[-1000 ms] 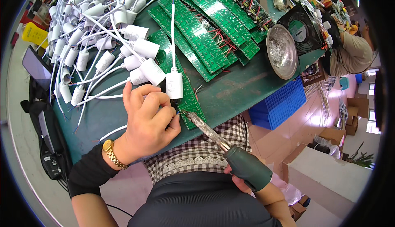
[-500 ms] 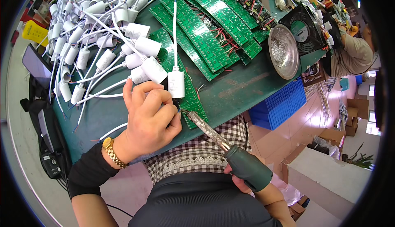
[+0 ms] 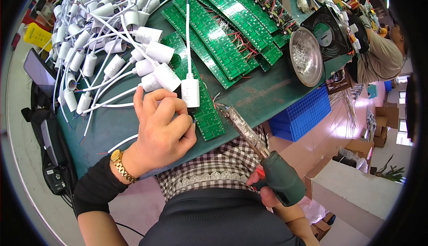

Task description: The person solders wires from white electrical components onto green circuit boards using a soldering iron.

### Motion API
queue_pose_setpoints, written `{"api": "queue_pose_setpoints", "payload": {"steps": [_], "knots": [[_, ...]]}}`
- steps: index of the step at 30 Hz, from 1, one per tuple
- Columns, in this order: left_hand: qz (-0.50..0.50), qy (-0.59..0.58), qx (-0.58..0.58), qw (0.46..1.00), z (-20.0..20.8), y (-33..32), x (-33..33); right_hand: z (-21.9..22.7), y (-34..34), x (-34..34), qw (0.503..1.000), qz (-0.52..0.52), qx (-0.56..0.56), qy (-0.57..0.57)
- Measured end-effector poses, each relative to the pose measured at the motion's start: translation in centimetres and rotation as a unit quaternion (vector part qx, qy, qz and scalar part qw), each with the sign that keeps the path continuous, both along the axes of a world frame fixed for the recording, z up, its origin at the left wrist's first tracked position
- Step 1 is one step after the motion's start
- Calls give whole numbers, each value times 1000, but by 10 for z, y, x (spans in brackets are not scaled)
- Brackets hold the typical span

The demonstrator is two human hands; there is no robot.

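My right hand (image 3: 264, 190) grips the dark green handle of a soldering gun (image 3: 285, 180). Its worn metal barrel points up and left, the tip beside the right edge of a green circuit board (image 3: 210, 123). My left hand (image 3: 164, 132), with a gold watch at the wrist, is closed over the board's left edge. Thumb and forefinger are pinched together; what they hold, if anything, is hidden. Just above these fingers a white lamp socket (image 3: 190, 95) lies on the board, its white cable running away from me to bare wire ends.
Many white sockets with cables (image 3: 116, 63) heap at the left. Stacked green circuit boards (image 3: 223, 36) fill the far middle. A metal bowl (image 3: 306, 56) with silvery bits stands by a black fan (image 3: 327, 32). A blue crate (image 3: 301, 114) sits below the table's right edge. Another person (image 3: 383, 54) sits far right.
The soldering gun has drawn back to the right, its tip leaving the spot by my left fingertips. My left hand stays in place.
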State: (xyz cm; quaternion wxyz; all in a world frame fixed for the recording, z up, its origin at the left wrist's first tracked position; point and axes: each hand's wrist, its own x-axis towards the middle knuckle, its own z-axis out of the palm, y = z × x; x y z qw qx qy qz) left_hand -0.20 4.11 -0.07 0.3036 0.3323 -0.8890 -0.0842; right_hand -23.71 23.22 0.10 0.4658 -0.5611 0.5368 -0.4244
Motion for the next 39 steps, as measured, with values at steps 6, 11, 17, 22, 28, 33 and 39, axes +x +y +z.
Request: {"api": "queue_pose_setpoints", "payload": {"steps": [6, 11, 17, 22, 28, 33, 39], "knots": [[1, -2, 1, 1000, 1, 0, -1, -10, 5, -1, 1000, 7, 15, -2], [2, 13, 5, 1000, -2, -1, 0, 8, -9, 3, 998, 37, -13, 46], [-11, -9, 8, 1000, -3, -1, 2, -4, -1, 5, 998, 6, 28, 60], [-13, 45, -1, 999, -6, -1, 6, -1, 8, 3, 996, -1, 67, 59], [-54, 8, -10, 998, -7, -1, 9, -19, 21, -6, 977, 76, 4, 201], [-50, 15, -1, 999, -6, -3, 7, -16, 19, -2, 972, 81, -30, 220], [-36, 29, -7, 999, -5, 0, 2, -34, 31, -6, 982, 40, -17, 182]]}}
